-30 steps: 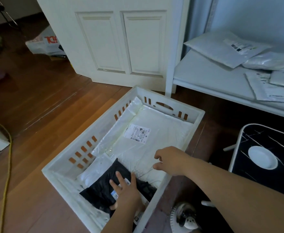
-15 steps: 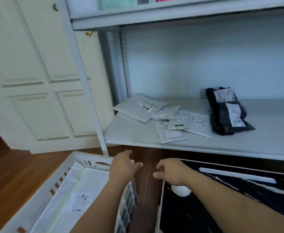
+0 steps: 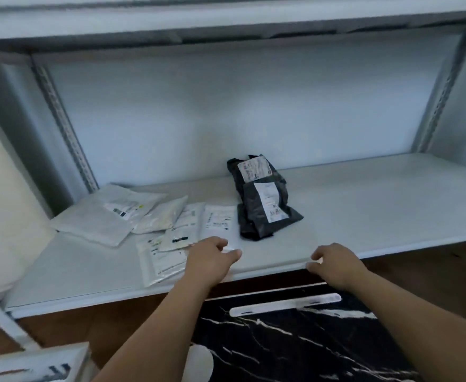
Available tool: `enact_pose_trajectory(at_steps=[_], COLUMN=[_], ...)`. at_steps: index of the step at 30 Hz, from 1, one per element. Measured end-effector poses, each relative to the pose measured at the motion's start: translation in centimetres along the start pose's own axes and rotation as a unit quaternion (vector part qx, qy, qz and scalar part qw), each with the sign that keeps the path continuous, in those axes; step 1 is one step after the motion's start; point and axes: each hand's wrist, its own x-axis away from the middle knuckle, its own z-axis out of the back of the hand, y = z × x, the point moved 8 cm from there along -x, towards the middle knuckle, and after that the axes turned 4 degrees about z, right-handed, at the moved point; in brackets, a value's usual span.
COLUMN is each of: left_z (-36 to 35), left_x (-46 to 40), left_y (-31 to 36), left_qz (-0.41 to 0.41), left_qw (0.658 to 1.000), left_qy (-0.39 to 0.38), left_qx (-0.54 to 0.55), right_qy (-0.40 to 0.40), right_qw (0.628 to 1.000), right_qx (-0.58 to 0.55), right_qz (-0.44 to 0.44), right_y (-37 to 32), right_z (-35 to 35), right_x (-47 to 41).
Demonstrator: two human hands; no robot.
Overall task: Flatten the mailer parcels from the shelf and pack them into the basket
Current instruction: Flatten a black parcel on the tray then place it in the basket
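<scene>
both hands (image 3: 273,261) — nearer shelf (image 3: 364,216) now

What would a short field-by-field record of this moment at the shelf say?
Place: pale grey metal shelf
Dark items: black plastic mailer parcels, stacked, with white labels
Light items: white flat plastic mailers, overlapping at the left
Left hand: over the nearest white mailers, fingers loosely curled, no grip visible
Right hand: at the shelf's front edge, holding nothing
Basket: white plastic basket, corner only, bottom left
</scene>
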Motion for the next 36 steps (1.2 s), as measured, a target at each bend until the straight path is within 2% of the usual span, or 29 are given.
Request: enact_pose_trajectory(at_steps=[5,8,12,19,24,26,28,29,31,33,36], left_z=[-4.6,-6.6,-8.6,-11.5,-9.8,-8.4,-6.4,-5.3,-3.6,-2.6,-3.7], left_x=[-4.9,-8.1,-11.5,-14.3,-12.3,-10.8,-8.8,-7.7,-5.3,-2.5,1.7], left_y=[3.0,4.6,5.3,4.7,5.2,5.0,4.9,4.6,3.2,1.4,-2.2], left_qz=[-0.017,-0.029,-0.044,0.054,0.039,0.037,0.022,0.019,0.027,0.049,0.115], left_qw=[0.998,0.997,0.997,0.979,0.949,0.929,0.912,0.908,0.899,0.885,0.843], left_qy=[-0.032,-0.025,-0.012,-0.033,0.026,0.015,0.005,0.009,0.015,0.027,0.026], left_qx=[0.045,0.07,0.056,0.193,0.311,0.367,0.41,0.419,0.437,0.463,0.525], right_qy=[0.02,0.041,0.062,0.06,0.016,0.004,0.026,0.061,0.106,0.049,-0.103], right_qw=[0.993,0.981,0.969,0.964,0.972,0.985,0.99,0.971,0.891,0.797,0.699], right_qx=[0.073,0.114,0.141,0.165,0.164,0.089,-0.107,-0.227,-0.438,-0.595,-0.696], right_qz=[0.086,0.152,0.193,0.199,0.168,0.151,0.087,0.04,-0.053,-0.098,-0.129], right_y=[-0.9,-2.0,-1.9,-1.6,-1.2,-0.7,0.8,1.8,3.5,2.7,-1.1], right_z=[-2.4,-3.6,-4.5,-4.7,-4.3,-3.9,-3.0,-2.3,-2.2,-4.0,-7.4], right_x=[-3.6,-4.8,-5.9,-6.1,-6.1,-5.4,-4.5,-3.8,-2.0,0.1,3.9])
